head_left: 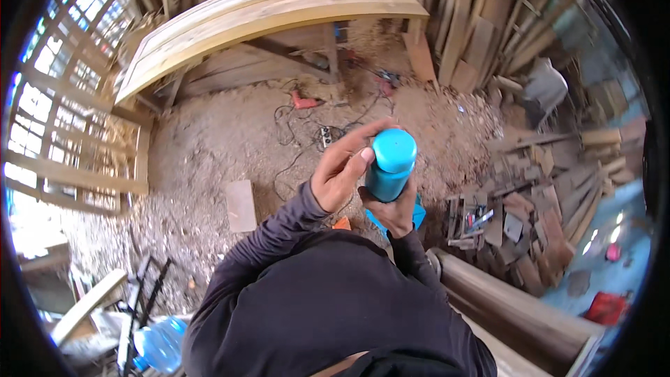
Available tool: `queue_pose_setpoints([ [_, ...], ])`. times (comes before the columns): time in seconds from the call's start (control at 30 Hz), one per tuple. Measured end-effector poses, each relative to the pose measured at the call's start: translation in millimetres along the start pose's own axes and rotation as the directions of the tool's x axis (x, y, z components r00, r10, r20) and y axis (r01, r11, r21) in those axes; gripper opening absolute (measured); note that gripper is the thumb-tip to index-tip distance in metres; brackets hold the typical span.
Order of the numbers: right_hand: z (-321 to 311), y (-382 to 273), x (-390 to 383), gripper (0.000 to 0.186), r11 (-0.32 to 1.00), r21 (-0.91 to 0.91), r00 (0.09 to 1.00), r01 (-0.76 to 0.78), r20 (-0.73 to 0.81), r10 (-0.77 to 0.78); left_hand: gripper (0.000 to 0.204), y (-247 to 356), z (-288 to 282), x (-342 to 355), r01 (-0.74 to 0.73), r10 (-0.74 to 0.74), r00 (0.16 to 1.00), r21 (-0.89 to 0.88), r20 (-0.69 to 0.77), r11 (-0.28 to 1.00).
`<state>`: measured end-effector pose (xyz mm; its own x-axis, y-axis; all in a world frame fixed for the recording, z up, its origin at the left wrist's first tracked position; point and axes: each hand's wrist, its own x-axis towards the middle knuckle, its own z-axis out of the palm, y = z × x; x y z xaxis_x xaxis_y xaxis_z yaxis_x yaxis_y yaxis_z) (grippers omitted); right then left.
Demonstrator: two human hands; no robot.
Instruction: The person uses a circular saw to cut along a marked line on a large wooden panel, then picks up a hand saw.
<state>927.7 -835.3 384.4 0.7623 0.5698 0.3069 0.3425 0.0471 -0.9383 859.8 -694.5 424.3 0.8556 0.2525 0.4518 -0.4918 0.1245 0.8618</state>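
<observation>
A turquoise cylindrical bottle (392,157) with a cap on it is upright in front of my torso. My left hand (338,174) grips its left side, thumb just below the cap and fingers reaching round behind it. Lower down, my right hand (393,209) is wrapped around the bottle's base. Beyond my right hand a blue object (419,215) is partly hidden, and a small orange object (341,224) lies on the ground near my left forearm.
A long wooden panel (272,0) rests on a bench ahead. Red power tools (305,100), cords and a power strip (326,136) lie on the dirt floor. Scrap wood (523,237) fills the right, a wooden lattice (77,160) the left. A water jug (159,345) sits lower left.
</observation>
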Motion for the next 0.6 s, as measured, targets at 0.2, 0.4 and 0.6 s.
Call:
queue_pose_setpoints([
  [0.2,-18.9,11.7,-12.8,0.068,1.000,-0.015,0.998,-0.003,0.060,0.004,0.082,17.0,10.7,17.9,0.008,-0.030,0.993,0.192,0.111,0.981],
  [0.4,-22.4,-3.4,-24.1,0.075,0.994,0.105,0.993,-0.017,-0.114,0.029,0.082,10.3,21.2,20.6,-0.037,-0.027,0.946,0.190,0.323,0.981],
  [0.6,-44.2,7.1,-13.6,0.064,0.994,-0.109,0.988,-0.014,-0.156,-0.003,0.076,20.5,34.0,66.9,-0.287,0.080,0.937,0.620,0.339,0.730],
])
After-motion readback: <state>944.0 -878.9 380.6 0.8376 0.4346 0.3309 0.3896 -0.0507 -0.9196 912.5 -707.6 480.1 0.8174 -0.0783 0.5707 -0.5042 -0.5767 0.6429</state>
